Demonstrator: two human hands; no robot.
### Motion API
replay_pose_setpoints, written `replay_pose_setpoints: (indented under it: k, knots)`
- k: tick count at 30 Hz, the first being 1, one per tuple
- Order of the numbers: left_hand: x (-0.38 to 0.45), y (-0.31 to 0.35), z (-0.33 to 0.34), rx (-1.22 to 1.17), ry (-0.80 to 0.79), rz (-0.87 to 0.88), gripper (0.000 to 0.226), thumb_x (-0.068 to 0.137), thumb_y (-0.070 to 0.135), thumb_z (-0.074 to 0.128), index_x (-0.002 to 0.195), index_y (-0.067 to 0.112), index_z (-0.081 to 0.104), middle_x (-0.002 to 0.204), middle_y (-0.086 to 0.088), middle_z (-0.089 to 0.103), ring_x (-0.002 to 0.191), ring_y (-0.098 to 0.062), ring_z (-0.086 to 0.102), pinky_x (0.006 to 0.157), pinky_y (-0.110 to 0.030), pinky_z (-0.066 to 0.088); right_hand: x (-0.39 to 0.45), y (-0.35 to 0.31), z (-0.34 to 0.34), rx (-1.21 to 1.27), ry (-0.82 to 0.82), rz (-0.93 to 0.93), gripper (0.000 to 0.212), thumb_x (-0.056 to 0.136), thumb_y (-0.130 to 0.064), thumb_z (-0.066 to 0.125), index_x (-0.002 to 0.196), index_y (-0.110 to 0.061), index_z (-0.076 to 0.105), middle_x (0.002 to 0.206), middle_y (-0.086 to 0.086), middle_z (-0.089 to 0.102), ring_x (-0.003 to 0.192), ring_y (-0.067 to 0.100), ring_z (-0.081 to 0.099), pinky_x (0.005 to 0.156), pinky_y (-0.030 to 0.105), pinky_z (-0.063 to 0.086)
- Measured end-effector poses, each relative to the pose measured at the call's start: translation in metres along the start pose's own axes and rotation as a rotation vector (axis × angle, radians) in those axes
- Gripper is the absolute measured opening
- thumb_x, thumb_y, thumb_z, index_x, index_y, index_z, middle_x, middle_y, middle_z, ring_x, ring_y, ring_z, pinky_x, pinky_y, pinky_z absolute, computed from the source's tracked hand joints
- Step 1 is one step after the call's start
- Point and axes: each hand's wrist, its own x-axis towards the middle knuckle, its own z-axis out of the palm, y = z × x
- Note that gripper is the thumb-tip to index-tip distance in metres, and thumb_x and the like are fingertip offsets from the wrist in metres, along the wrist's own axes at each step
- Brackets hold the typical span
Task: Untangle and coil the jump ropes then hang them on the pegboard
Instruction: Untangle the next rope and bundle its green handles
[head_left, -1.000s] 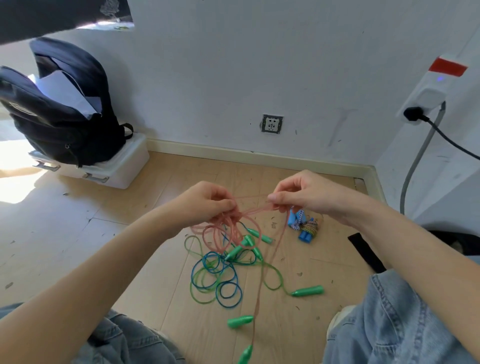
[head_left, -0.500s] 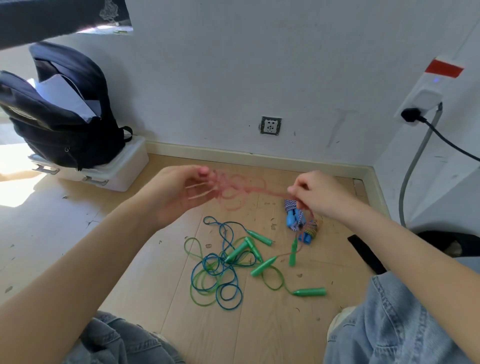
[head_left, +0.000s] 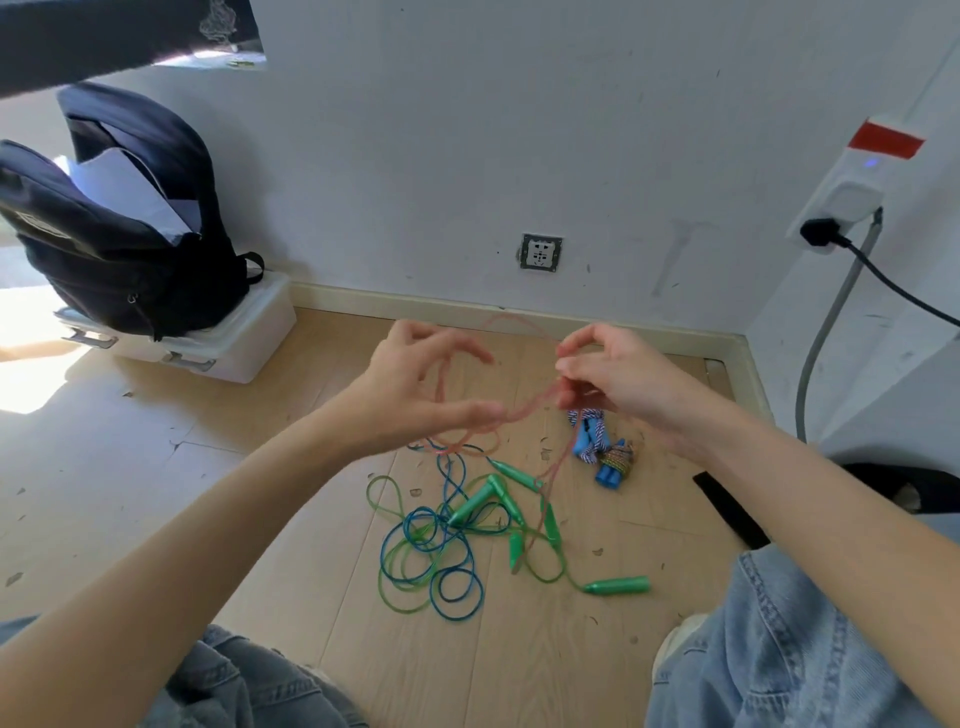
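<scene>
My left hand (head_left: 415, 387) is spread above the floor, with loops of the thin pink jump rope (head_left: 524, 410) draped between its thumb and fingers. My right hand (head_left: 621, 382) pinches the same rope between thumb and fingertips. One pink strand drops from it to two green handles (head_left: 550, 522) on the floor. Below my hands the green and blue ropes (head_left: 431, 556) lie tangled, with more green handles (head_left: 618, 586) among them. A braided rope with blue handles (head_left: 602, 454) lies bundled under my right hand. No pegboard is in view.
A dark backpack (head_left: 119, 244) sits on a white storage box (head_left: 244, 343) at the back left. The wall has a socket (head_left: 540, 253), and a cable (head_left: 826, 332) runs down on the right. My knees in jeans (head_left: 779, 639) frame the wooden floor (head_left: 156, 467).
My left hand has gone from a closed grip to spread fingers carrying pink loops. The hands lifted, drew apart, then came closer. The pink rope's green handles slid up the floor to the pile.
</scene>
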Motion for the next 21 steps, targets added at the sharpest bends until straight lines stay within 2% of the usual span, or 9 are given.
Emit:
replay_pose_setpoints:
  k: [2,4,5,6,8,10,15,18,21]
  knots:
    - [0.001,0.005,0.012,0.082,0.022,0.03,0.037,0.061,0.057,0.071,0.094,0.046,0.059,0.112,0.009,0.038,0.11,-0.007,0.039,0.094,-0.023,0.035,-0.003,-0.002,0.006,0.013,-0.047,-0.073,0.012,0.093,-0.005,0.05,0.102,-0.011,0.047,0.068,0.003,0.064,0.057,0.006,0.064,0.055,0.015,0.051]
    - [0.003,0.009,0.018,0.003,0.04,0.001,0.03,0.062,0.048,0.075,0.087,0.035,0.066,0.089,0.014,0.046,0.08,0.006,0.047,0.068,-0.009,0.038,-0.007,-0.005,0.01,0.038,-0.097,-0.149,0.017,0.093,-0.003,0.049,0.106,-0.013,0.042,0.065,0.001,0.063,0.06,0.008,0.064,0.06,0.016,0.052]
    - [0.003,0.011,0.018,-0.116,0.001,-0.033,0.027,0.061,0.048,0.075,0.082,0.031,0.07,0.074,0.013,0.051,0.064,0.005,0.047,0.057,-0.009,0.036,-0.007,-0.006,0.01,0.035,-0.112,-0.178,0.02,0.093,-0.003,0.048,0.107,-0.014,0.04,0.064,0.001,0.063,0.06,0.009,0.063,0.061,0.016,0.052]
    - [0.003,0.014,0.017,-0.233,-0.057,-0.062,0.029,0.059,0.05,0.074,0.078,0.028,0.072,0.065,0.011,0.056,0.058,0.004,0.05,0.055,-0.011,0.036,-0.008,-0.007,0.011,0.013,-0.114,-0.199,0.022,0.093,-0.002,0.049,0.107,-0.015,0.039,0.064,0.002,0.062,0.06,0.01,0.062,0.06,0.017,0.051]
    - [0.003,0.015,0.018,-0.332,-0.136,-0.095,0.033,0.055,0.054,0.071,0.074,0.027,0.074,0.075,0.004,0.07,0.07,0.002,0.06,0.067,-0.012,0.043,-0.01,-0.007,0.013,-0.05,-0.106,-0.222,0.024,0.092,0.0,0.049,0.109,-0.012,0.036,0.064,0.005,0.061,0.058,0.012,0.058,0.06,0.018,0.052]
    - [0.003,0.014,0.025,-0.314,-0.119,-0.103,0.032,0.056,0.051,0.074,0.072,0.023,0.074,0.077,0.002,0.072,0.071,-0.001,0.062,0.069,-0.015,0.044,-0.011,-0.007,0.017,-0.075,-0.116,-0.234,0.022,0.092,0.001,0.048,0.106,-0.011,0.035,0.061,0.006,0.06,0.055,0.015,0.055,0.06,0.022,0.053]
    - [0.003,0.017,0.036,-0.257,-0.073,-0.147,0.033,0.061,0.051,0.075,0.069,0.019,0.074,0.066,-0.004,0.068,0.057,-0.004,0.053,0.055,-0.017,0.04,-0.009,-0.009,0.021,-0.152,-0.106,-0.278,0.01,0.092,0.001,0.049,0.09,-0.008,0.046,0.061,0.007,0.061,0.055,0.017,0.057,0.059,0.029,0.052]
    - [0.005,0.016,0.039,-0.209,-0.023,-0.139,0.011,0.073,0.033,0.075,0.068,0.024,0.073,0.065,-0.001,0.068,0.054,-0.003,0.051,0.052,-0.017,0.039,-0.007,-0.007,0.022,-0.165,-0.068,-0.277,0.011,0.091,0.002,0.048,0.092,-0.007,0.055,0.066,0.01,0.062,0.058,0.016,0.061,0.059,0.027,0.056]
    - [0.006,0.016,0.032,-0.196,0.065,-0.149,0.009,0.079,0.023,0.069,0.071,0.021,0.074,0.065,-0.001,0.069,0.038,0.002,0.042,0.039,-0.01,0.034,-0.003,-0.003,0.018,-0.317,-0.03,-0.184,0.02,0.091,0.002,0.047,0.096,-0.007,0.064,0.072,0.011,0.066,0.061,0.013,0.064,0.059,0.024,0.058]
